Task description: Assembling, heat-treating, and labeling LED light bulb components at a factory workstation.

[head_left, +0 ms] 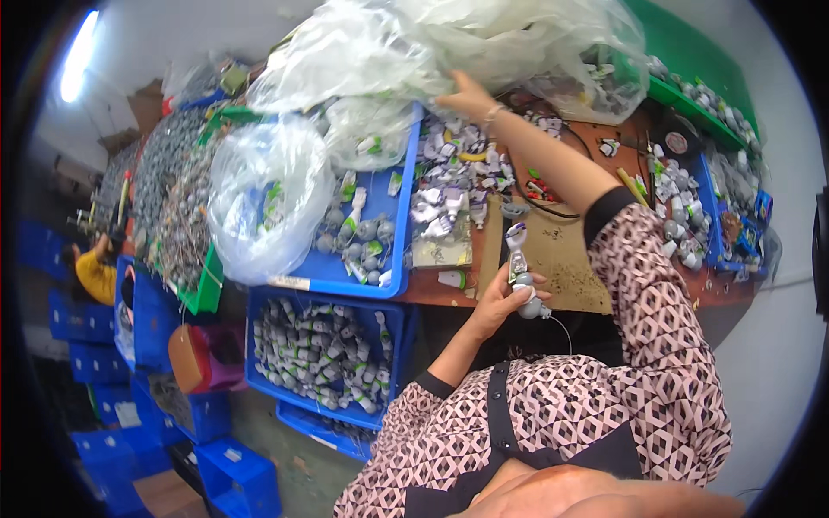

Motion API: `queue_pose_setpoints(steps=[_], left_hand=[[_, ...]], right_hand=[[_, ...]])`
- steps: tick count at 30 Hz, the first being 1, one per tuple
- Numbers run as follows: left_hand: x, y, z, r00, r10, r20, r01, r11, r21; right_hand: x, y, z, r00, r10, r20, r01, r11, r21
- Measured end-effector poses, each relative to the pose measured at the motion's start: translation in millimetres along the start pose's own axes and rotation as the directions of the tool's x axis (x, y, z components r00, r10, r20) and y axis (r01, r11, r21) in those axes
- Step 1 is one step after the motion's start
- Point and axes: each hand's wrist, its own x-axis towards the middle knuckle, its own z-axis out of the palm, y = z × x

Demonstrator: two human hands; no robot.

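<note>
Head view, only one. Left hand (499, 298) is closed around a small grey-and-white gadget (521, 274), held upright just above the near edge of the bench (561, 268); a thin wire hangs from the gadget's bottom end. Right hand (466, 97) is stretched far out across the bench, fingers spread flat against a big clear plastic bag (484, 43) piled at the far side; it looks like it is pressing or gripping the film, hard to say which from here. The two hands are well apart. Sleeves are pink with a dark diamond pattern.

On the bench, a loose heap of white and grey parts (453, 186) lies between the hands. Left of that sits a blue tray (401, 233) with more of the same gadgets, a second clear bag (268, 198) slumped over its left part. Below the bench edge, a blue crate (324, 350) is full of grey parts. More blue bins (233, 475) are stacked on the floor. Another person in a yellow top (93, 272) is at the far left. A green tray (691, 104) runs along the right.
</note>
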Motion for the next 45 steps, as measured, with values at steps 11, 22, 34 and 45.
queue_pose_setpoints(steps=[11,22,34,45], left_hand=[[-5.6,-8.7,-8.7,0.999,0.019,-0.037,-0.019,1.0,0.013],[-4.1,-3.7,-2.6,0.998,0.005,-0.056,-0.004,1.0,0.019],[-0.1,-6.4,1.2,0.994,-0.031,-0.102,0.035,0.999,0.034],[0.2,-2.8,-3.6,0.991,-0.043,-0.129,0.046,0.999,0.018]], right_hand=[[-6.6,-60.4,2.6,0.898,-0.441,0.001,0.438,0.891,-0.119],[24.2,7.4,-151.6,0.971,0.072,0.229,0.147,0.575,-0.805],[64.0,7.8,-119.6,0.982,-0.057,0.179,0.172,0.652,-0.739],[73.2,54.7,-143.7,0.984,-0.084,-0.154,-0.02,0.817,-0.576]])
